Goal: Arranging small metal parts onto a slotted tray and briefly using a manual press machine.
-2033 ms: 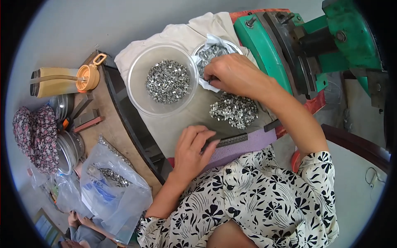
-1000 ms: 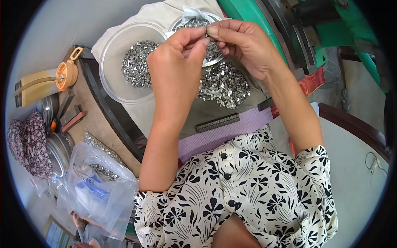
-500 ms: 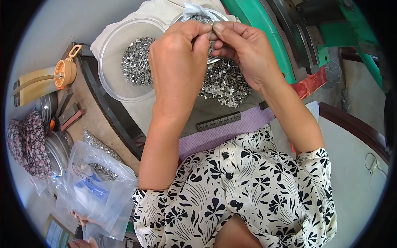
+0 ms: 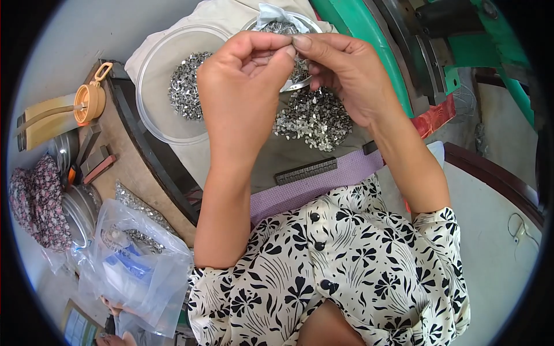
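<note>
My left hand (image 4: 239, 92) and my right hand (image 4: 345, 72) meet fingertip to fingertip over the back of the table. Both are pinched closed, and whatever lies between the tips is too small to make out. Under the left hand stands a round clear tub (image 4: 151, 109) with a heap of small bent metal pieces (image 4: 187, 86) in it. A pile of small shiny metal discs (image 4: 316, 121) lies on the cloth below my right hand. Behind my fingers is a metal bowl (image 4: 314, 27) with thin metal parts and a pale cloth (image 4: 278, 16), partly hidden.
A dark ribbed metal block (image 4: 306, 170) rests beside a purple mat (image 4: 288, 195) near my body. Green machinery (image 4: 360, 40) stands at the right. On the left are a wooden bench (image 4: 135, 173), an orange round holder (image 4: 90, 102) and a clear plastic bag (image 4: 138, 259).
Both hands have shifted slightly left and down, still touching at the fingertips. My left hand has turned a little, showing its curled fingers more. The containers and piles look the same.
</note>
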Motion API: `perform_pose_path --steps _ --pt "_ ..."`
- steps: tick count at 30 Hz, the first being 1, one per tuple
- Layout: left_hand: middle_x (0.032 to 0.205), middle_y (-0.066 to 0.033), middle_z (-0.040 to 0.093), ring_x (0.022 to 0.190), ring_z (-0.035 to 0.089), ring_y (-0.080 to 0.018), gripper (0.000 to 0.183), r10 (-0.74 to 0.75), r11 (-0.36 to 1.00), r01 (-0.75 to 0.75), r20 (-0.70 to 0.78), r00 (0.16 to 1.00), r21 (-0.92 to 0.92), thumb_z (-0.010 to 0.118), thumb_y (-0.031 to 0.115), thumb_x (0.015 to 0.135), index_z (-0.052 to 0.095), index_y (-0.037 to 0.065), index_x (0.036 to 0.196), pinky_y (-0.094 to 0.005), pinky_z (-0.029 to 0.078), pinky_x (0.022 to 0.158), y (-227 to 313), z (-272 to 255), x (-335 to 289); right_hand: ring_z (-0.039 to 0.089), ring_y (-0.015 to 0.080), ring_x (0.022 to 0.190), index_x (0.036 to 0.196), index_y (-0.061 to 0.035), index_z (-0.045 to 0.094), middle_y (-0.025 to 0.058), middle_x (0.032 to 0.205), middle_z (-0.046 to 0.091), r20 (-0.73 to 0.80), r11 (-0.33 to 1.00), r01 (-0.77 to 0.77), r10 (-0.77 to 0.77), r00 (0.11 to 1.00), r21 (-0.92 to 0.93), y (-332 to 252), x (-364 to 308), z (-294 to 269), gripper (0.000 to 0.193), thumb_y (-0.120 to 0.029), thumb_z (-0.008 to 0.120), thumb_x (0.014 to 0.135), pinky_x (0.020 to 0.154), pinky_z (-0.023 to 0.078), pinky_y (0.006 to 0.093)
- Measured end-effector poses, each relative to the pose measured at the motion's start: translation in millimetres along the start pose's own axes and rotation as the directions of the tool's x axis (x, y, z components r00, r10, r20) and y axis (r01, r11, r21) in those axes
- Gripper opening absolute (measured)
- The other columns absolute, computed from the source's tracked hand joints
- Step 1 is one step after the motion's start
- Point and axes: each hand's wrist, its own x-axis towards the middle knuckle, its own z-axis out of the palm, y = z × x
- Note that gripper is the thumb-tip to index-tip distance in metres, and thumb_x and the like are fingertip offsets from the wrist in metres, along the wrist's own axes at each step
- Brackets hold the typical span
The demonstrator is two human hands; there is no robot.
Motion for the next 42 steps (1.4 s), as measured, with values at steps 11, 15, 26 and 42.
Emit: perform_pose_path --steps 11,15,26,42 --pt "0.085 -0.0078 0.073 0.069 0.069 -0.0131 0.013 0.101 0.944 -0.101 0.018 0.995 0.315 0.071 0.001 0.085 0.072 0.001 0.098 -0.0243 0.052 0.063 -1 -6 -12 0.059 0.0044 0.066 0.095 -0.0027 0.076 -0.0015 0.077 0.068 -0.027 0.994 0.004 -0.007 1.0 -0.111 -2 0 0 0.024 -0.026 0.077 0.089 0.056 0.048 0.0194" --pt "0.083 -0.0094 0.07 0.07 0.068 -0.0277 0.01 0.32 0.701 -0.315 0.113 0.941 0.64 0.073 0.005 0.083 0.072 0.004 0.093 -0.0338 0.053 0.061 -1 -7 -13 0.061 0.0049 0.066 0.094 -0.002 0.077 0.0004 0.078 0.071 -0.027 0.983 0.024 -0.029 0.999 -0.181 1 6 -2 0.021 -0.023 0.076 0.09 0.058 0.049 0.0199" --pt "0.089 -0.0104 0.066 0.073 0.064 -0.0253 0.023 0.264 0.801 -0.332 0.203 0.943 0.498 0.073 -0.005 0.08 0.072 0.0 0.102 -0.0331 0.052 0.064 -17 -59 -106 0.063 0.0171 0.075 0.086 -0.0031 0.074 0.0048 0.081 0.066 0.364 0.675 0.419 -0.232 0.902 -0.607 28 -57 -10 0.007 -0.003 0.075 0.08 0.066 0.049 0.0294" --pt "0.098 -0.005 0.063 0.088 0.059 -0.0254 0.031 0.119 0.663 -0.352 0.372 0.921 0.661 0.081 0.009 0.071 0.073 0.007 0.1 -0.0368 0.046 0.075 -55 -75 -147 0.054 0.0212 0.076 0.082 -0.0107 0.072 0.0004 0.08 0.059 0.548 0.186 0.662 -0.425 0.721 -0.726 66 -67 -11 0.018 -0.016 0.082 0.068 0.063 0.04 0.0346"
